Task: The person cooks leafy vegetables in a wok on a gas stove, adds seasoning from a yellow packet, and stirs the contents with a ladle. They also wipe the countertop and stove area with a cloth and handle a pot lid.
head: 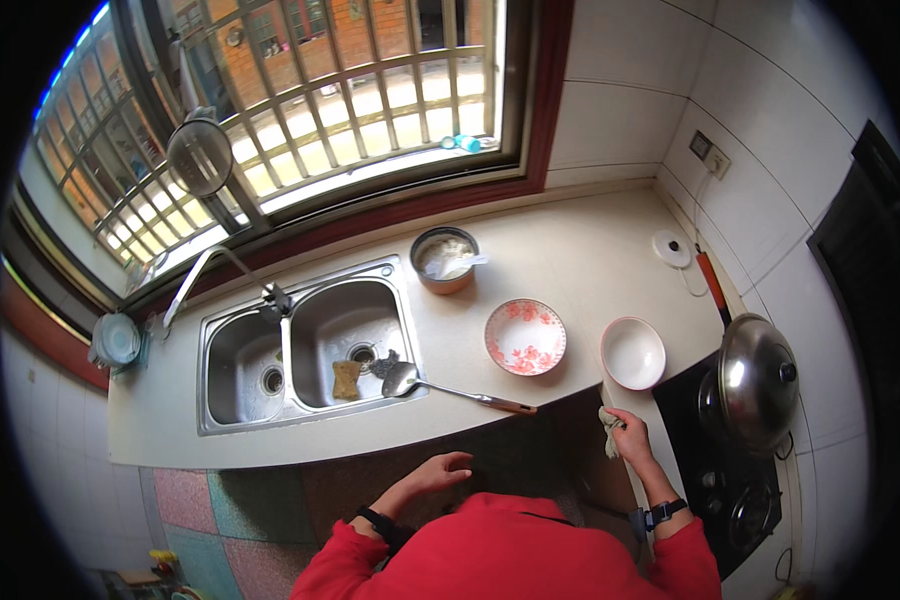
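Observation:
My right hand point(634, 439) grips a crumpled pale cloth point(611, 433) at the counter's edge beside the gas hob. Just beyond it stands a white bowl point(634, 353) with a pink rim. My left hand point(444, 474) hangs in front of the counter, fingers loosely apart and holding nothing. A metal spatula point(450, 391) lies with its head over the sink's edge and its wooden-looking handle on the counter. Farther back is a dish with red flowers point(526, 337). Behind that, a pot point(444, 260) contains whitish food and a pale translucent utensil.
The double steel sink point(296, 405) holds a brown sponge point(346, 380) and a dark scouring pad point(385, 364). Its faucet point(195, 281) rises at the back. A lidded wok point(757, 382) sits on the black gas hob point(690, 420), its orange handle point(711, 281) pointing toward the wall.

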Available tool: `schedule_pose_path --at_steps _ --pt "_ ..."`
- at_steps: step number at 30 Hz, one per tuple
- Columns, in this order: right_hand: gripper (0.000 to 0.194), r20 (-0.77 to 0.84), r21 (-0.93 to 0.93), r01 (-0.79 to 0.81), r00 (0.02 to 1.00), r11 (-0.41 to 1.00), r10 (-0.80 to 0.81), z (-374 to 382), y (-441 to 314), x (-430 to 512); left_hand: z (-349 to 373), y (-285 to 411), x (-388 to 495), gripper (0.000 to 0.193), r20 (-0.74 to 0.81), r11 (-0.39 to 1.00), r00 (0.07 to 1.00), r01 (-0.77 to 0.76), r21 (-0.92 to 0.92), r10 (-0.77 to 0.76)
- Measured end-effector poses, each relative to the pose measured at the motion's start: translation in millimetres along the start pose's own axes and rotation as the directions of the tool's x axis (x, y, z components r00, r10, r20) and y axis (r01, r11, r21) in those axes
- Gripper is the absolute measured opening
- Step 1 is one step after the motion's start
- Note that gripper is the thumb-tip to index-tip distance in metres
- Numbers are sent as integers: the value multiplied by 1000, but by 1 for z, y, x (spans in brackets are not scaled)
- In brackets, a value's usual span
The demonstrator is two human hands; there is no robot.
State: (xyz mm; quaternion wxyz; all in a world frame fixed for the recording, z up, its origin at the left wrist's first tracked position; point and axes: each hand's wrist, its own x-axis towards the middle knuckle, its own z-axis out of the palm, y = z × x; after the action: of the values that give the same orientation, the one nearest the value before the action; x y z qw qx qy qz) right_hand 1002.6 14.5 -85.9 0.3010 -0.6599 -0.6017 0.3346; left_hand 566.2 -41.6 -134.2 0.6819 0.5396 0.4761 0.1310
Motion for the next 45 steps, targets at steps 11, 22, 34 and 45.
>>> schedule_pose_path --at_steps 11,22,34,45 --pt "47 631 539 -203 740 818 -232 95 -187 61 -14 -20 -61 65 -222 986 975 -56 -156 20" --pt "46 874 342 217 284 915 -394 204 -245 10 -6 43 -96 68 -500 820 840 -429 -378 209" --pt "30 841 412 -139 440 901 -317 257 -259 44 -152 -60 -222 50 -862 772 504 -528 -353 -49" --pt "34 592 416 -130 790 900 -159 300 -283 29 -425 -131 -345 33 -948 743 175 -590 -316 -265"
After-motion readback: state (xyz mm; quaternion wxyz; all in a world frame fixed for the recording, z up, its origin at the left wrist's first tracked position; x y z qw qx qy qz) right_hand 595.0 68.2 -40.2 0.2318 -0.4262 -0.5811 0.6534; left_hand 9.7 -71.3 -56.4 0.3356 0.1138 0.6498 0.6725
